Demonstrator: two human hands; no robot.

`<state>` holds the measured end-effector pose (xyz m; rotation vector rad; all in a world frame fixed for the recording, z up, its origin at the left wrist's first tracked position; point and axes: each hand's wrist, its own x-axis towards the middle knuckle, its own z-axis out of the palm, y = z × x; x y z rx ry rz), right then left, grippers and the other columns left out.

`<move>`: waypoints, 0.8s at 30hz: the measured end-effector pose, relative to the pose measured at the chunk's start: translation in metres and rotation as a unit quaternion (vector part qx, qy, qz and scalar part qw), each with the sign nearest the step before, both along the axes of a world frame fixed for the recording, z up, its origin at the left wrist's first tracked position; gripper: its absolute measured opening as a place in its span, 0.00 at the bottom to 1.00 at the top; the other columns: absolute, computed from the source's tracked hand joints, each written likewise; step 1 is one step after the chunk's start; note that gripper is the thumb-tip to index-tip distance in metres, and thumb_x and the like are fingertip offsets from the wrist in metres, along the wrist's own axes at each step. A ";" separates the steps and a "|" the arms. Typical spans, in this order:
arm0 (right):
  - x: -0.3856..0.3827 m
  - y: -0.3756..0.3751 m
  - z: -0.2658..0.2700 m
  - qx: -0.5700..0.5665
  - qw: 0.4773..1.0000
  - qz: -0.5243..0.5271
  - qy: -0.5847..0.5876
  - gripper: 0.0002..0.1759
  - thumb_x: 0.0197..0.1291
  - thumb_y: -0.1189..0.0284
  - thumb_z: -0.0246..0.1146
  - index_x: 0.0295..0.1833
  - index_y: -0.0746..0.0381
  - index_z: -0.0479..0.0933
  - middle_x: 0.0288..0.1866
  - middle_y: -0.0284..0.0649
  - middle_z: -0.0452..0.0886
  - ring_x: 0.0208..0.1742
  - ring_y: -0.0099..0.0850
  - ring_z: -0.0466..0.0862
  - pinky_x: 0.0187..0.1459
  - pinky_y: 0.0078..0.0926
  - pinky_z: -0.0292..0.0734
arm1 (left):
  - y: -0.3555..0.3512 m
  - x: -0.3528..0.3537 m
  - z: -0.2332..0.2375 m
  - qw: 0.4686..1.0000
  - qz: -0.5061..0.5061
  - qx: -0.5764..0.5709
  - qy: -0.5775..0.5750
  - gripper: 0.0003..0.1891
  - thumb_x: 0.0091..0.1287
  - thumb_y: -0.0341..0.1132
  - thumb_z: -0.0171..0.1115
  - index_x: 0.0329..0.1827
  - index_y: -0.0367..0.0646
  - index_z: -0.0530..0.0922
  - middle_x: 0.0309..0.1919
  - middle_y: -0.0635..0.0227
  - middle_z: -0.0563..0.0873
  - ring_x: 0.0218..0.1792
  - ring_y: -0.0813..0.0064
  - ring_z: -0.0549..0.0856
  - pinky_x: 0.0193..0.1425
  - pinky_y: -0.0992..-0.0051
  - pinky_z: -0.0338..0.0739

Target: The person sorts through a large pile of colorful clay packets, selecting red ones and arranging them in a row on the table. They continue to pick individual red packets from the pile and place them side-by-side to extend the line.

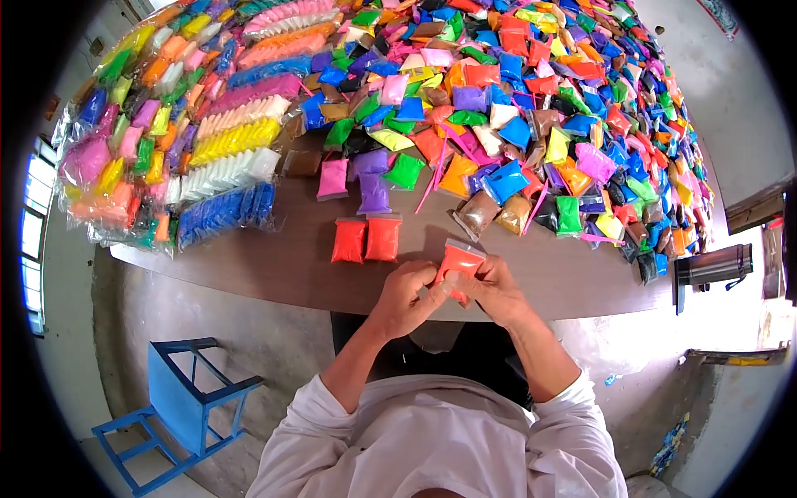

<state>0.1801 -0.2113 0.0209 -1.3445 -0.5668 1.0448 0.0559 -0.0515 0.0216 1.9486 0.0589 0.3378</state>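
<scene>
Between my two hands is a small clear packet of red material (462,259), held up above the table's near edge. My left hand (407,297) pinches its lower left side, thumb and fingers closed. On the other side my right hand (494,290) grips the same packet, its thumb across the front. Two more red packets (365,240) lie side by side on the table, just beyond my left hand. Farther off lie a pink packet (333,178) and purple packets (373,192). A brown packet (476,214) rests beyond my right hand.
A big heap of coloured packets (515,100) covers the table's (307,290) back and right. Bagged rows of packets (228,212) stand at the left. Pink sticks (432,176) lie among them. A metal cup (714,264) is at the right edge, a blue chair (178,398) on the floor.
</scene>
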 end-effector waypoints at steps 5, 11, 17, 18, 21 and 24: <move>-0.006 -0.014 0.009 0.018 1.000 -0.019 0.014 0.14 0.70 0.64 0.69 0.49 0.64 0.84 0.31 0.28 0.79 0.30 0.18 0.76 0.29 0.20 0.71 | -0.004 0.001 -0.005 0.997 0.036 -0.071 -0.014 0.12 0.73 0.40 0.63 0.42 0.38 0.83 0.34 0.59 0.84 0.37 0.58 0.82 0.44 0.64 0.75; -0.003 -0.018 0.000 0.001 0.999 -0.016 0.035 0.15 0.70 0.64 0.70 0.51 0.64 0.84 0.32 0.27 0.79 0.31 0.16 0.75 0.31 0.19 0.69 | -0.004 0.002 -0.005 0.998 0.014 0.041 -0.042 0.12 0.74 0.39 0.62 0.42 0.37 0.82 0.33 0.59 0.82 0.36 0.57 0.81 0.43 0.62 0.75; -0.003 -0.002 0.013 0.017 1.000 -0.017 -0.002 0.13 0.71 0.68 0.69 0.51 0.66 0.84 0.37 0.27 0.82 0.34 0.15 0.75 0.34 0.19 0.71 | -0.004 0.003 -0.008 0.998 0.029 0.014 -0.062 0.11 0.74 0.39 0.63 0.43 0.38 0.81 0.31 0.57 0.81 0.34 0.54 0.80 0.41 0.62 0.75; -0.004 0.002 0.011 0.055 0.998 -0.040 -0.002 0.12 0.71 0.68 0.69 0.51 0.66 0.85 0.38 0.27 0.83 0.35 0.15 0.76 0.36 0.19 0.72 | -0.004 0.003 -0.009 0.999 0.026 0.009 -0.043 0.11 0.74 0.39 0.63 0.44 0.38 0.81 0.31 0.57 0.81 0.34 0.54 0.80 0.41 0.62 0.75; 0.001 0.010 0.016 0.037 0.998 -0.052 -0.008 0.11 0.71 0.70 0.69 0.51 0.67 0.85 0.40 0.28 0.84 0.39 0.16 0.78 0.41 0.19 0.75 | -0.005 0.003 -0.007 0.998 0.044 -0.044 -0.021 0.11 0.74 0.39 0.62 0.41 0.37 0.79 0.30 0.57 0.80 0.33 0.53 0.79 0.39 0.61 0.74; 0.009 0.024 0.012 0.026 0.996 -0.078 0.016 0.10 0.71 0.73 0.67 0.53 0.67 0.84 0.41 0.28 0.84 0.40 0.16 0.79 0.43 0.19 0.76 | -0.003 -0.003 -0.010 0.998 0.049 -0.048 -0.012 0.11 0.73 0.36 0.62 0.36 0.37 0.79 0.29 0.58 0.80 0.33 0.56 0.80 0.40 0.62 0.74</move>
